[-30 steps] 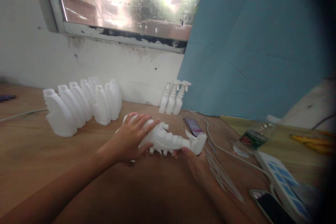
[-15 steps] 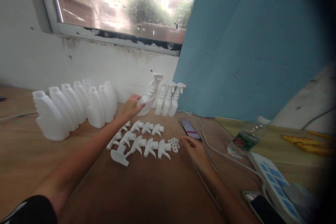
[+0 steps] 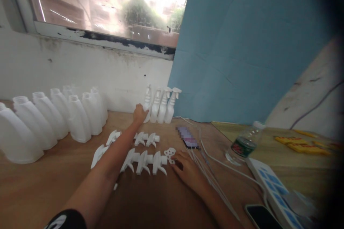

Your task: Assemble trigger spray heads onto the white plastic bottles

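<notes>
Open-necked white bottles point(image 3: 80, 120): group at left on the worktop point(image 3: 67, 175), no heads fitted.

Loose trigger heads point(image 3: 145, 162): two rows, partly hidden by the left forearm.

Left hand point(image 3: 141, 113): grip closed round the lower body of a spray bottle point(image 3: 147, 103).

Said spray bottle: half a second ago larger in view, nearer the person; now upright by the wall, at the left end of a row of three headed bottles point(image 3: 162, 109). Judged a fourth finished unit, all but released.

Small white rings point(image 3: 170, 151): cluster beside the nearer trigger heads.

Right hand point(image 3: 186, 170): moved in from near the phone point(image 3: 191, 141); fingertips now at the rings. Whether its grip has one cannot be told; presumably the next unit's start.
</notes>
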`<control>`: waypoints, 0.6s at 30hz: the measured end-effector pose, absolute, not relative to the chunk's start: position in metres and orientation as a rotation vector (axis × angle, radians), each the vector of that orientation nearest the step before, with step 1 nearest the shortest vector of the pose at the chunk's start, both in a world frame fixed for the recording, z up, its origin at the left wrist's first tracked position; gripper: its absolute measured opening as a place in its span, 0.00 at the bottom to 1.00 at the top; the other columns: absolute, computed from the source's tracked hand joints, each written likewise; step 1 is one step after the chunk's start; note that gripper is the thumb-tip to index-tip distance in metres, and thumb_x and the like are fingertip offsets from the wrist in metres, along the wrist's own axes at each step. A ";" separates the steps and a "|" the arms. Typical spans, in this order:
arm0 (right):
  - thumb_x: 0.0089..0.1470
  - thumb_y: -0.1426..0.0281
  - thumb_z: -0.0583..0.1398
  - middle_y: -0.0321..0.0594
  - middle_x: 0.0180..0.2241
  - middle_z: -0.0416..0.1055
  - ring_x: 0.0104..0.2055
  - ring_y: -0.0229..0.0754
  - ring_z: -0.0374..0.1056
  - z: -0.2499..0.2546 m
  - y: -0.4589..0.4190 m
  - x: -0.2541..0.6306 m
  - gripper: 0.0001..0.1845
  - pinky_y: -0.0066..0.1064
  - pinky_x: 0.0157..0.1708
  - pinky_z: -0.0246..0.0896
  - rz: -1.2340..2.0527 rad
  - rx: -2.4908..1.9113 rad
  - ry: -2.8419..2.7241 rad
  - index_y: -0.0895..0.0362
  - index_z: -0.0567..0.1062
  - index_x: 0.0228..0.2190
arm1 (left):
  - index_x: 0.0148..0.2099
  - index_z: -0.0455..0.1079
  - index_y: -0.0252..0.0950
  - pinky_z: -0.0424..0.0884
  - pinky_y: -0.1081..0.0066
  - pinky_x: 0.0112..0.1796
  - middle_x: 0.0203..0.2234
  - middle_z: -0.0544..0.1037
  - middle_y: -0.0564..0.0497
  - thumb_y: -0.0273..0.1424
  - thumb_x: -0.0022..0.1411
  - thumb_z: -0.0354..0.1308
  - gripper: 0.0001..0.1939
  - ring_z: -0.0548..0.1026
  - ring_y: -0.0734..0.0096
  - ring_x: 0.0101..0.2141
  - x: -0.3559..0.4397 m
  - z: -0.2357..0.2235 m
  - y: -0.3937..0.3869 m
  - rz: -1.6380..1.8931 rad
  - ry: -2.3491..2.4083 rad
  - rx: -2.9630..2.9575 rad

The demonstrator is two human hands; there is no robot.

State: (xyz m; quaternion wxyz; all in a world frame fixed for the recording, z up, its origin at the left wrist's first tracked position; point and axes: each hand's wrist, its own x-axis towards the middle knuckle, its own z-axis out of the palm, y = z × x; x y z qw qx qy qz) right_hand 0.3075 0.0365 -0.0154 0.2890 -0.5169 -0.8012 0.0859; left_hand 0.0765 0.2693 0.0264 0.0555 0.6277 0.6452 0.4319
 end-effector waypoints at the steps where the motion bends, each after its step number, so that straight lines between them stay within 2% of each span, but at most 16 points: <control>1: 0.52 0.74 0.58 0.44 0.41 0.73 0.46 0.49 0.67 -0.016 0.037 0.308 0.09 0.41 0.48 0.61 0.227 -1.378 -2.135 0.54 0.76 0.36 | 0.46 0.62 0.33 0.66 0.64 0.45 0.47 0.69 0.39 0.36 0.59 0.59 0.17 0.72 0.55 0.47 0.080 0.024 0.271 1.311 1.961 1.890; 9: 0.51 0.75 0.57 0.42 0.38 0.72 0.42 0.48 0.67 -0.020 0.040 0.306 0.09 0.38 0.44 0.62 0.263 -1.372 -2.086 0.53 0.75 0.34 | 0.51 0.58 0.32 0.65 0.64 0.46 0.47 0.70 0.36 0.40 0.60 0.58 0.23 0.71 0.55 0.49 0.093 0.012 0.272 1.288 1.920 1.867; 14: 0.51 0.74 0.56 0.41 0.36 0.72 0.38 0.46 0.68 -0.024 0.042 0.305 0.09 0.37 0.39 0.63 0.270 -1.407 -2.056 0.54 0.74 0.35 | 0.52 0.60 0.30 0.66 0.66 0.45 0.42 0.73 0.38 0.41 0.59 0.59 0.25 0.73 0.58 0.46 0.081 0.022 0.265 1.248 1.789 1.944; 18: 0.51 0.72 0.56 0.41 0.35 0.72 0.35 0.46 0.68 -0.024 0.042 0.304 0.11 0.37 0.38 0.64 0.255 -1.417 -2.041 0.54 0.74 0.38 | 0.51 0.62 0.29 0.67 0.67 0.44 0.41 0.74 0.39 0.36 0.61 0.57 0.20 0.75 0.62 0.42 0.062 0.034 0.240 1.226 1.661 2.066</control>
